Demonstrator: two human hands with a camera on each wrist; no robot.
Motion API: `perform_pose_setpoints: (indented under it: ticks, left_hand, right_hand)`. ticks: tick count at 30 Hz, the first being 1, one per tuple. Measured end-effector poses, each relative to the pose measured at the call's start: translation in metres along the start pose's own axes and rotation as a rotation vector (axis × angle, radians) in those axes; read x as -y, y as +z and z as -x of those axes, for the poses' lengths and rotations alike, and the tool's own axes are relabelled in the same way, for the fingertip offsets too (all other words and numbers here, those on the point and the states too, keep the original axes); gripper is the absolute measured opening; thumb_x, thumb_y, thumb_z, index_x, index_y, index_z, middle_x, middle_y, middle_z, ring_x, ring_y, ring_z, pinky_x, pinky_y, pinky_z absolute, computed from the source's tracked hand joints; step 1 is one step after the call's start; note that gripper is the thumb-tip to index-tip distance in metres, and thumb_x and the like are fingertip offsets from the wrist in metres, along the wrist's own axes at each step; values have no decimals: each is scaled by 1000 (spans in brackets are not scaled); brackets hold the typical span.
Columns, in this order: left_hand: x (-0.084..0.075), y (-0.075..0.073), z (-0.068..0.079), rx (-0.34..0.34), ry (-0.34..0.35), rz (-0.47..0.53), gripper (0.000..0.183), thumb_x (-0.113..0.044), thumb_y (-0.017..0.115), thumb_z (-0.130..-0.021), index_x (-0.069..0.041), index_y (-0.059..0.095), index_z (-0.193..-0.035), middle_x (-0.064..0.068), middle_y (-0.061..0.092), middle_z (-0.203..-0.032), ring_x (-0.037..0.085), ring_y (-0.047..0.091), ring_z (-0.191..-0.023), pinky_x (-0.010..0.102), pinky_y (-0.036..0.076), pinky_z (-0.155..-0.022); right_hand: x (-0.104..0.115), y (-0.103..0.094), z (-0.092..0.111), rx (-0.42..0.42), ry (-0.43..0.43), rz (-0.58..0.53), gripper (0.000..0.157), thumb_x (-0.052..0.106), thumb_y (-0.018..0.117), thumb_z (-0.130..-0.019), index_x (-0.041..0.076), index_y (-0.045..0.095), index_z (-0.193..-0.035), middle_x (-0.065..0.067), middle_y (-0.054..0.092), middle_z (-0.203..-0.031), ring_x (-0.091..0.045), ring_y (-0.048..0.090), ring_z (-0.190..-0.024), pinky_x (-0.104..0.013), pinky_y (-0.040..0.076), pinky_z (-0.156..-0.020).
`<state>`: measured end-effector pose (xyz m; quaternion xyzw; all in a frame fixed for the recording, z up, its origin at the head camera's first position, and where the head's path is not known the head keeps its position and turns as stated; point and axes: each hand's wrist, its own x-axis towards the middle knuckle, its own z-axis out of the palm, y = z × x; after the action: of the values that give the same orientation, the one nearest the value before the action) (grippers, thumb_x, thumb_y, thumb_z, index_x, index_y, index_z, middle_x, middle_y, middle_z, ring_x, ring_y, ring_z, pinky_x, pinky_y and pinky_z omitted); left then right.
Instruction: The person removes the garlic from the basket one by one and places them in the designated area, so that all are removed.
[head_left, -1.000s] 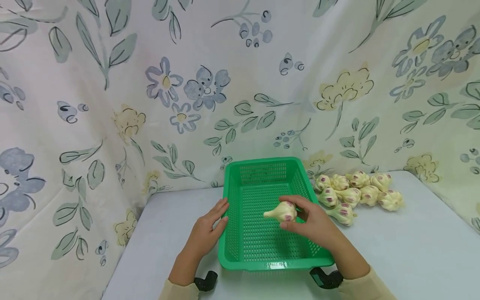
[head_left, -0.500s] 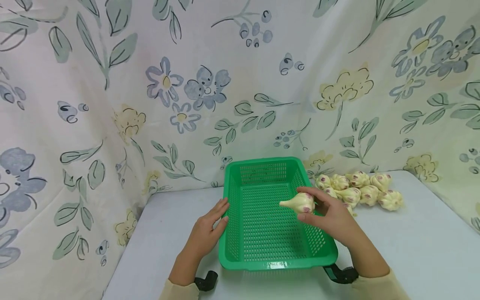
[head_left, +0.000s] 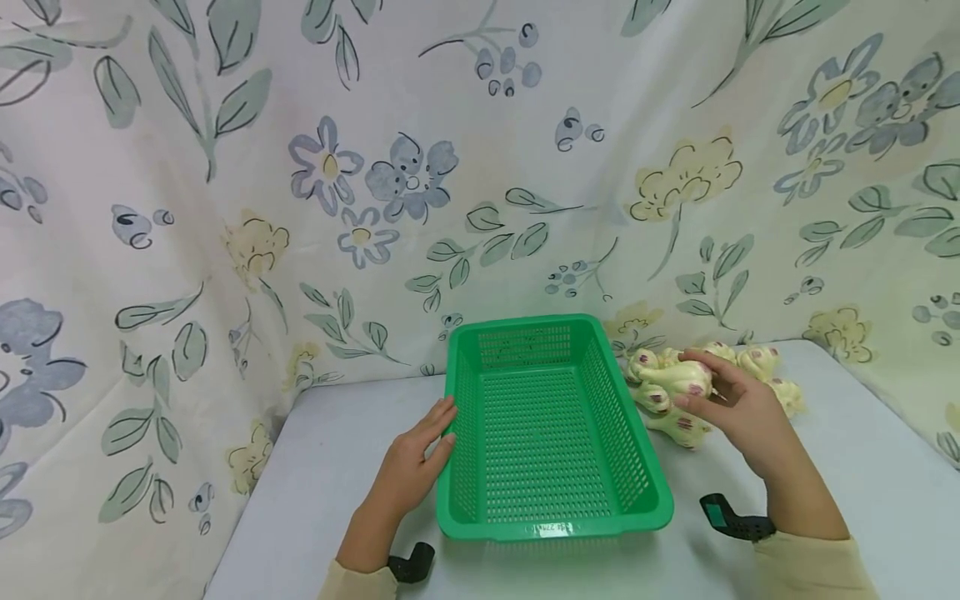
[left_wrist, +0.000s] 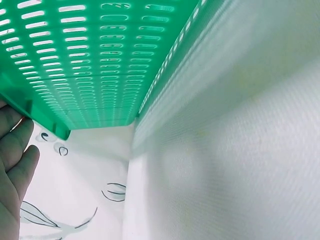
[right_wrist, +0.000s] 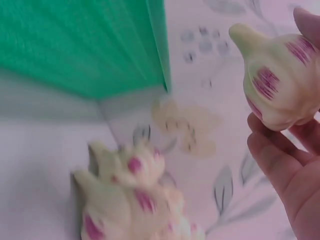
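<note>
In the head view, my right hand (head_left: 750, 412) pinches a garlic bulb (head_left: 684, 379) between thumb and fingers, above the pile of garlic bulbs (head_left: 680, 427) on the table. The right wrist view shows that held garlic bulb (right_wrist: 280, 82) pale with purple streaks, its stem pointing up and left, apart from the blurred pile. My left hand (head_left: 412, 462) rests with fairly straight fingers against the left rim of a green plastic basket (head_left: 555, 531). From the left wrist, its fingers (left_wrist: 20, 145) touch the basket's edge from outside.
The basket's floor (head_left: 540, 433) is perforated. A white table (head_left: 345, 433) lies under everything, with its far edge against a floral cloth (head_left: 480, 167). Black wrist cameras are strapped on both wrists, the right wrist camera (head_left: 731, 517) beside the basket's near right corner.
My right hand has carried the garlic bulb from above the basket rightward, past its rim, to over the pile. The left hand has stayed on the basket's left side.
</note>
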<state>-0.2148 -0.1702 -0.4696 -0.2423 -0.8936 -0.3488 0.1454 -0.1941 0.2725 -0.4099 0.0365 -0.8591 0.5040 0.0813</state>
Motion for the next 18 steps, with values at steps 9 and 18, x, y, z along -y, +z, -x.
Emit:
perform_pose_setpoints:
  ticks: [9, 18]
  left_hand:
    - [1, 1, 1, -5, 3, 1, 44, -29, 51, -104, -9, 52, -143, -3, 43, -153, 12, 37, -143, 42, 41, -111]
    - [1, 0, 0, -2, 4, 6, 44, -29, 51, -104, -9, 52, -143, -3, 42, -154, 12, 36, -143, 43, 41, -111]
  right_hand:
    - [-32, -18, -5, -97, 152, 53, 76, 43, 67, -93, 13, 34, -154, -28, 31, -155, -57, 38, -133, -62, 46, -100]
    - [-67, -33, -4, -51, 269, 114, 81, 47, 64, -93, 5, 30, -153, -33, 24, -156, -61, 25, -135, -77, 37, -92]
